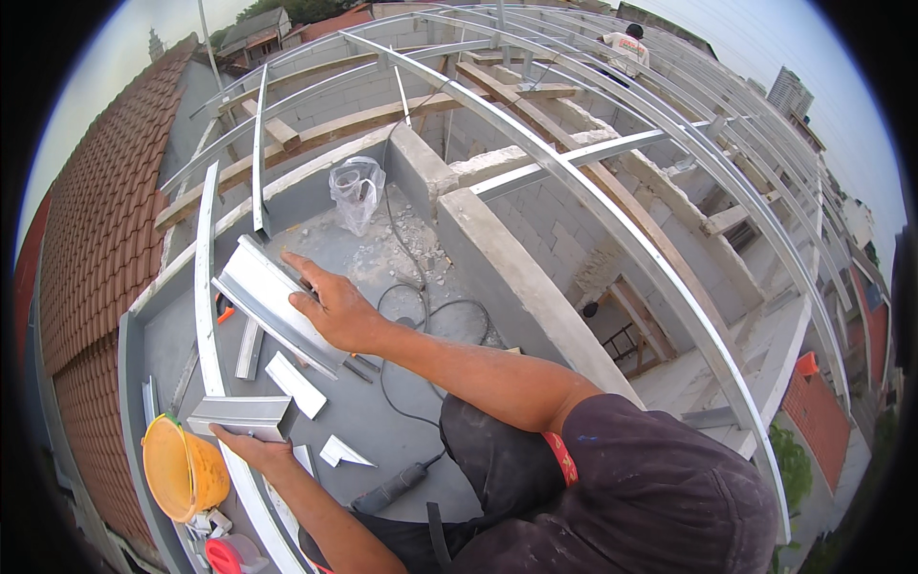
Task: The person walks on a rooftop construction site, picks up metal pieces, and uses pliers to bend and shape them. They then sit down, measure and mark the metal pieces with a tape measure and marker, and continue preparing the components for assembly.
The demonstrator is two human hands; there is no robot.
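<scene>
Nearest me, my left hand (251, 448) fingers pinch a short steel channel piece (241, 415), while my right hand (337, 308) fingers press spread on a long steel channel (273, 304).

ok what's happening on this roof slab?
A person crouches on a grey concrete slab among light steel framing. Their right hand presses on a long metal channel section lying on the slab; their left hand holds a shorter channel piece. Metal offcuts, a power tool with its cable and an orange bucket lie around. Another person stands on the far framing.
</scene>
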